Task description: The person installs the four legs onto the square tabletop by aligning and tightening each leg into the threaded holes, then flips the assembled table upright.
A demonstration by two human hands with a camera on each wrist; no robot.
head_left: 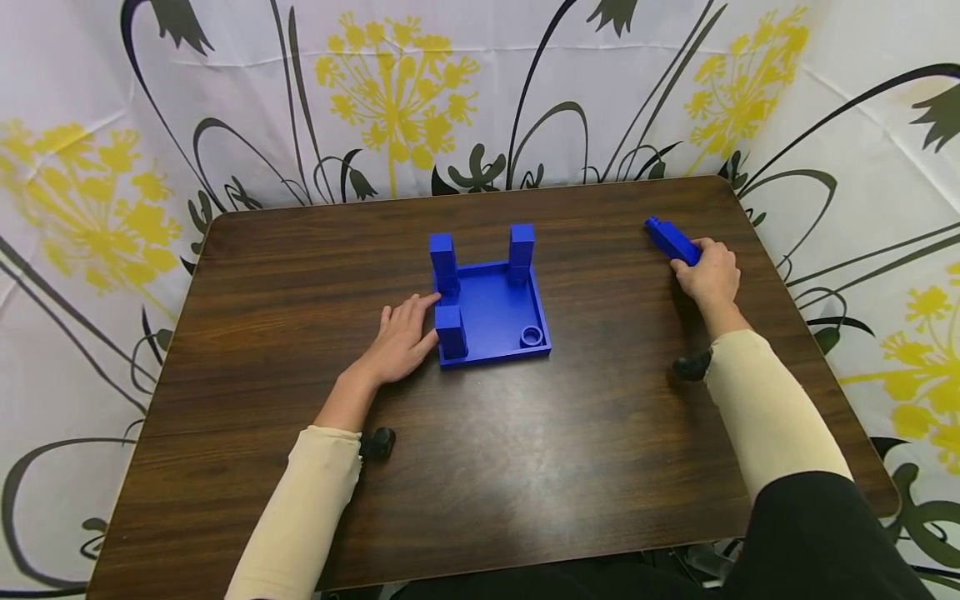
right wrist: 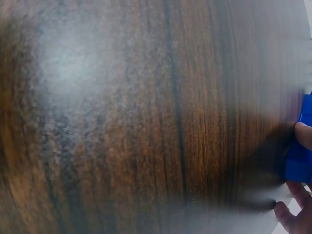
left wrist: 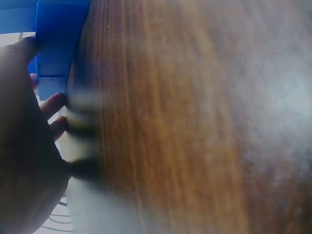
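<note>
In the head view a shallow square blue tray [head_left: 498,310] lies mid-table, with three blue square posts standing at its corners. One is the near-left post [head_left: 452,332]; at the near-right corner there is a round socket [head_left: 531,336] with no post in it. My left hand [head_left: 401,337] reaches to the tray's left side, fingers extended and fingertips at the rim beside the near-left post. Far to the right, my right hand [head_left: 711,271] grips a loose blue post [head_left: 672,241] between thumb and fingers. That post points up and left, a narrower round end at its tip.
The brown wooden table [head_left: 600,450] ends at a patterned fabric backdrop [head_left: 255,92] behind and at the sides. Below each hand a small black wrist device juts out, such as the left wrist device [head_left: 378,443].
</note>
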